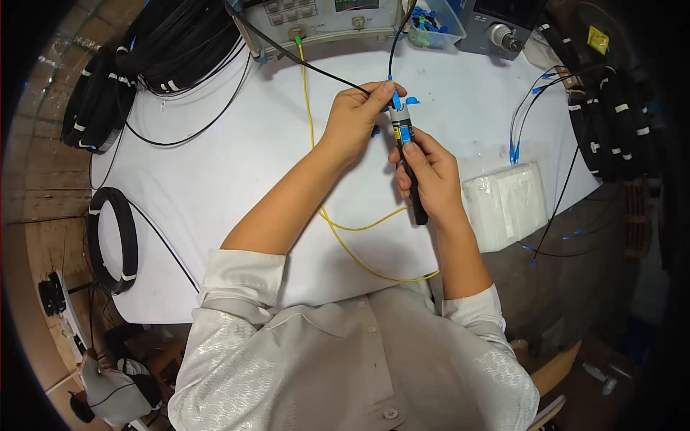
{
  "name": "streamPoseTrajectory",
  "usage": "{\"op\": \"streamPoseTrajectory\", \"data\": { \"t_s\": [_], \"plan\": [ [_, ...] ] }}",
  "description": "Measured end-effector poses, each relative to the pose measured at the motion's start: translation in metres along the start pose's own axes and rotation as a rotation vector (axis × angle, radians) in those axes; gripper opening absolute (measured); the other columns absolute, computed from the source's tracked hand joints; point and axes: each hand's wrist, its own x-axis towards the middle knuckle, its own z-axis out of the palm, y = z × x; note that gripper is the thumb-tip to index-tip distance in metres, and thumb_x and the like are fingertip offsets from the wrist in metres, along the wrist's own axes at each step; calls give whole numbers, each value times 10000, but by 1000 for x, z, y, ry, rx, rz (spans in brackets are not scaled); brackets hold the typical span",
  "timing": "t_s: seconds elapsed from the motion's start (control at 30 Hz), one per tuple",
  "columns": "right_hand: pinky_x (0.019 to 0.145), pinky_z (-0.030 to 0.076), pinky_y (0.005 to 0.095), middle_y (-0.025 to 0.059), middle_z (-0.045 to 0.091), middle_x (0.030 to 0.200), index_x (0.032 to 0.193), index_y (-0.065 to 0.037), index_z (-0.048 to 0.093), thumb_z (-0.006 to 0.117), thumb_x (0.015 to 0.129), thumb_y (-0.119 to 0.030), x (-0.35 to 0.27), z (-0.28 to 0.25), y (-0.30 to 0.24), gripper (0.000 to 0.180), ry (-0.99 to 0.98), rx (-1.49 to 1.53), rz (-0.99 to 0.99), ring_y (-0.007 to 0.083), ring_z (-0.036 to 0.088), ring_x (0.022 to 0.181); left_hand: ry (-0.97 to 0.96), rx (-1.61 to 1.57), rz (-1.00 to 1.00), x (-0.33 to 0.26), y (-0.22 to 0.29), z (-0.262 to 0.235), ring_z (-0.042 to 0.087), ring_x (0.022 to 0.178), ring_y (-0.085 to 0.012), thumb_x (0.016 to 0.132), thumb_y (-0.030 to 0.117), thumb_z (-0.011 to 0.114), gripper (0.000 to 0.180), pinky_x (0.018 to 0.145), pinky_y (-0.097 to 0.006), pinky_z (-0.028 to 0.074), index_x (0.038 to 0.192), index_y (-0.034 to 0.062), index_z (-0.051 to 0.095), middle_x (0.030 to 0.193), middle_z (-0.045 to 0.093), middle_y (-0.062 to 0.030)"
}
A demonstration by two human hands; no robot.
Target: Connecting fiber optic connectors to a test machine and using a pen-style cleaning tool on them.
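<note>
Blue connector (396,100) pinched in left hand (357,117) sits directly atop upright pen-shaped tester (407,161), which right hand (430,179) grips firmly.

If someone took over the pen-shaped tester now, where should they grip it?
Probably the bare black lower barrel of the pen-shaped tester, coming from the right hand side. The top end is taken up by the left hand and the blue plug.

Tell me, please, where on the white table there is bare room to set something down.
The white table is barest at left, between the yellow cable and the black cable coils. A smaller patch lies above the white packet. It is crowded around both hands and along the far edge by the instruments.
</note>
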Motion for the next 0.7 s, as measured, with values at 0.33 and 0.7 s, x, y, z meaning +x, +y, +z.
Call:
{"op": "streamPoseTrajectory", "data": {
  "t_s": [0.33, 0.7],
  "plan": [
    [495, 449, 235, 98, 626, 905, 1296, 57, 509, 478, 966, -90, 6, -5, 0, 363, 14, 13, -28, 82, 511, 582, -32, 440, 156, 7, 15, -59, 638, 1004, -189, 1017, 298, 506, 409, 913, -311, 477, 1097, -64, 677, 1026, 720, -108],
    [438, 359, 235, 64, 566, 728, 1278, 56, 538, 428, 914, -127, 2, -12, -8, 422, 109, 41, -32, 86, 456, 522, 8, 481, 76, 8, 2, -71, 646, 1107, -229, 913, 67, 442, 363, 982, -311, 462, 1177, -46, 663, 1177, 683, -149]
  ]
}}
